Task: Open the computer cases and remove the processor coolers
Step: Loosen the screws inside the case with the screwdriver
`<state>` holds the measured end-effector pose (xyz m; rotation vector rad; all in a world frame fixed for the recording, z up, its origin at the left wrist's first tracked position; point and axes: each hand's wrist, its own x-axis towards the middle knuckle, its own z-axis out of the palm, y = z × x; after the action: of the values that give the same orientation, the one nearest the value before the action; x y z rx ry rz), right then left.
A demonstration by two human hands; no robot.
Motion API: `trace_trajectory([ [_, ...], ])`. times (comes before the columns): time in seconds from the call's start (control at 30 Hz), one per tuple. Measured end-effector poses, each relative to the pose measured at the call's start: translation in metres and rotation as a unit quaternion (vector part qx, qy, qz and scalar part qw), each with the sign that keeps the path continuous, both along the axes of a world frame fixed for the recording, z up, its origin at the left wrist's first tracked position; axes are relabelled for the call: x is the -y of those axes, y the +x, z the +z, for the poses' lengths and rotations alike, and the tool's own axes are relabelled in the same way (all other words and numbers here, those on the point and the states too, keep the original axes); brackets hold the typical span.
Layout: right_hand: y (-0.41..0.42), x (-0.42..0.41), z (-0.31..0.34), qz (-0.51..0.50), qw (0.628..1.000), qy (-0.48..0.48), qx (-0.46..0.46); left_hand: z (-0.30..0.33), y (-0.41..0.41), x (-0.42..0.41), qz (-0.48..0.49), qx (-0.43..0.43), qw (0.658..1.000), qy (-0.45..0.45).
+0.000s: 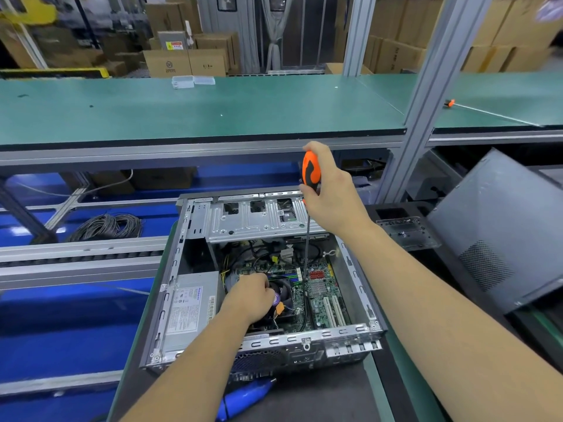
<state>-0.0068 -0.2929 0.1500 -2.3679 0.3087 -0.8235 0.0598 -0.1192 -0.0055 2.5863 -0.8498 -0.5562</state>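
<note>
An open grey computer case (355, 332) lies flat in front of me, its motherboard (323, 287) exposed. The black processor cooler (285, 301) with its fan sits mid-board, partly hidden under my left hand (251, 295), whose fingers rest on its left side. My right hand (330, 190) grips the orange-and-black handle of a long screwdriver (310, 172). Its thin shaft runs straight down into the case, and the tip meets the board at the cooler's right edge.
A silver power supply (190, 309) fills the case's left side, a drive cage (259, 220) its far end. The removed grey side panel (499, 226) leans at right. A blue tool (246, 397) lies near me. Coiled cable (106, 226) lies left; a green shelf (213, 111) spans above.
</note>
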Motion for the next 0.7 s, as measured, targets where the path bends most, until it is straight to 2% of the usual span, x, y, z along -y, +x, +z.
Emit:
trace_trajectory([
  [0.5, -0.011, 0.004, 0.005, -0.013, 0.999, 0.023, -0.023, 0.000, 0.000, 0.000, -0.002, -0.004, 1.000, 0.000],
  [0.57, -0.009, 0.005, 0.014, -0.033, 0.998, -0.019, -0.055, 0.000, -0.001, 0.000, -0.001, -0.006, 1.000, -0.002],
  [0.6, -0.005, 0.006, 0.020, -0.077, 0.992, -0.074, -0.071, 0.001, -0.001, 0.001, 0.001, -0.007, 1.000, -0.002],
  [0.7, 0.014, 0.009, 0.045, -0.197, 0.941, -0.234, -0.142, 0.001, -0.001, 0.001, 0.001, -0.004, 1.000, -0.002],
])
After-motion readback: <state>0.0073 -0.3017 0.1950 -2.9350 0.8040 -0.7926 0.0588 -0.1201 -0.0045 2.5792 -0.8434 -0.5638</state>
